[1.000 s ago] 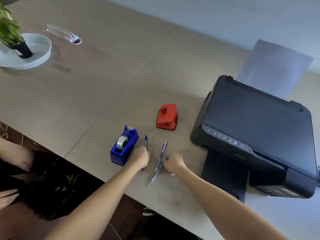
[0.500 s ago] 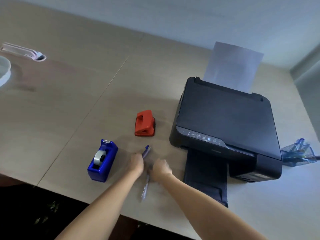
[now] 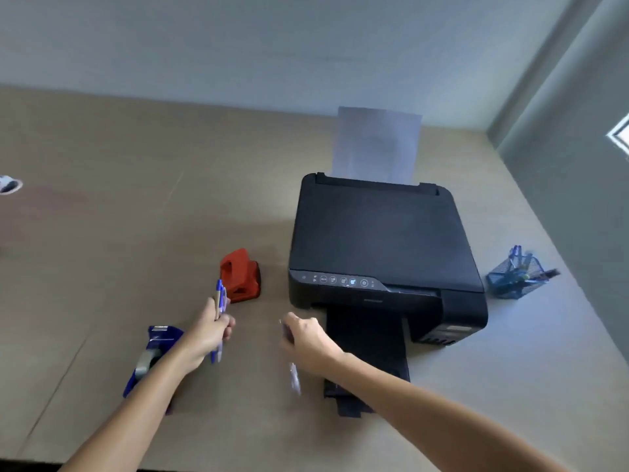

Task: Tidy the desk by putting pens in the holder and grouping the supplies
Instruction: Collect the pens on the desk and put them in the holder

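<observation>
Below the right hand's [image 3: 308, 342] fingers [image 3: 289, 327] its pen [image 3: 294, 378] is a pale smear. The left forearm covers part of the tape dispenser [image 3: 155, 352]. A white object [image 3: 8, 185] is cut by the edge.

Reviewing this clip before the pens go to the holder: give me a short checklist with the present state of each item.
1. Left hand grips blue pens: ok.
2. Right hand grips a pen: ok, though blurred.
3. Pen holder in view, right of the printer: ok.
4. Holder upright: not ok, it looks tilted.
5. Room left in holder: cannot tell.
6. Tape dispenser and red punch grouped: not ok, apart.
</observation>
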`<state>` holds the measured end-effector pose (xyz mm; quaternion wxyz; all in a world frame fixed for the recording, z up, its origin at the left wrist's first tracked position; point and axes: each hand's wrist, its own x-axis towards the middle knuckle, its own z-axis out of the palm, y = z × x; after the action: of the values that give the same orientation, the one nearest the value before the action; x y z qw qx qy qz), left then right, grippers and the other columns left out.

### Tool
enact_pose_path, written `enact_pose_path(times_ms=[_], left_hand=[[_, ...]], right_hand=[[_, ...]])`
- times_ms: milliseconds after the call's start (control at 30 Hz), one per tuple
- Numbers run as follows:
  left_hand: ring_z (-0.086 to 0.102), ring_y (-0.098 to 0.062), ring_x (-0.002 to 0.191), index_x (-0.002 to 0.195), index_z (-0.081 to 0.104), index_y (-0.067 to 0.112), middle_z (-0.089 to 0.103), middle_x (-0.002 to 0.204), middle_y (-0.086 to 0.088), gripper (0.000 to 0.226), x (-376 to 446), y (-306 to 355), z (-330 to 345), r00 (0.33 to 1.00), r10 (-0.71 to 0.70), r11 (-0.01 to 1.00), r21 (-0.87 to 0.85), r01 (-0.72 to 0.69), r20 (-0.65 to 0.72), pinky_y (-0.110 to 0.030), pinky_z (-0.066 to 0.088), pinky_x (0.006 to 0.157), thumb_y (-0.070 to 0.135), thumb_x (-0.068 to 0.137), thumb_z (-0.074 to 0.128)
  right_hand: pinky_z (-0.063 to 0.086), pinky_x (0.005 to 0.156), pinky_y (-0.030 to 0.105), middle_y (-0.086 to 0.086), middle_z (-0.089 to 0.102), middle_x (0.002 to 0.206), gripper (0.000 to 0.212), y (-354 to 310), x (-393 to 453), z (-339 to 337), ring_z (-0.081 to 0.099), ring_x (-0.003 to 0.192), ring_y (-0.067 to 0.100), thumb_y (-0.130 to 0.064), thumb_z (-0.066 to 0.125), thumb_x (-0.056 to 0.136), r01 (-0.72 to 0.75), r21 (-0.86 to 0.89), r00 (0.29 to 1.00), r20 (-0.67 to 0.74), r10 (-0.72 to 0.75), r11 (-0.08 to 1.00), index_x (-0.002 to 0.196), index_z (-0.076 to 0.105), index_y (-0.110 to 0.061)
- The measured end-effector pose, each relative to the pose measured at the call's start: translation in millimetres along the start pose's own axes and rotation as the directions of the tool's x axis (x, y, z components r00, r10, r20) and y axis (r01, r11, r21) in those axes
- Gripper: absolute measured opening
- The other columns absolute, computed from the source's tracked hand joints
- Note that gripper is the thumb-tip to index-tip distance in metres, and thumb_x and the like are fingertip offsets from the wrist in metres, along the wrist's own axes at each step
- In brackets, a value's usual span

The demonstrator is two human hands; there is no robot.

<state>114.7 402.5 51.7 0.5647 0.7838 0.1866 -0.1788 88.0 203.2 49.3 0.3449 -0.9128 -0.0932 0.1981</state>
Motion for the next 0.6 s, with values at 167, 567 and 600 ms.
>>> enact_pose_path(times_ms=[167, 567, 600], left_hand=[[0.035, -0.008, 0.047, 0.09, 0.046, 0.019, 0.035, 0.068, 0.0, 0.018, -22, 100, 61, 0.964, 0.213, 0.965, -0.188, -0.182, 0.162, -0.027, 0.033, 0.056, 0.018, 0.103, 0.033], [0.062, -0.023, 0.102, 0.103, 0.056, 0.003, 0.063, 0.106, -0.012, 0.015, -51, 254, 346, 0.817, 0.397, 0.917, -0.215, -0.335, 0.418, -0.045, 0.047, 0.098, 0.0, 0.098, 0.042], [0.061, -0.025, 0.102, 0.099, 0.057, 0.003, 0.063, 0.104, -0.013, 0.014, -50, 260, 370, 0.814, 0.401, 0.915, -0.232, -0.331, 0.42, -0.045, 0.047, 0.098, -0.003, 0.096, 0.044]], right_hand=[[0.046, 0.055, 0.03, 0.008, 0.061, 0.064, 0.022, 14, -72, -119, 0.047, 0.05, 0.015, -0.012, 0.049, 0.09, 0.224, 0.112, 0.92, -0.353, -0.172, 0.968, 0.11, 0.043, -0.016], [0.043, 0.066, 0.021, 0.001, 0.073, 0.08, 0.023, 245, -180, -318, 0.069, 0.071, 0.022, -0.017, 0.052, 0.089, -0.115, 0.273, 0.379, -0.877, 0.296, 0.955, 0.111, 0.048, -0.021], [0.043, 0.069, 0.024, 0.0, 0.073, 0.077, 0.023, 263, -185, -326, 0.069, 0.071, 0.023, -0.017, 0.053, 0.088, -0.135, 0.276, 0.347, -0.886, 0.306, 0.952, 0.111, 0.049, -0.021]])
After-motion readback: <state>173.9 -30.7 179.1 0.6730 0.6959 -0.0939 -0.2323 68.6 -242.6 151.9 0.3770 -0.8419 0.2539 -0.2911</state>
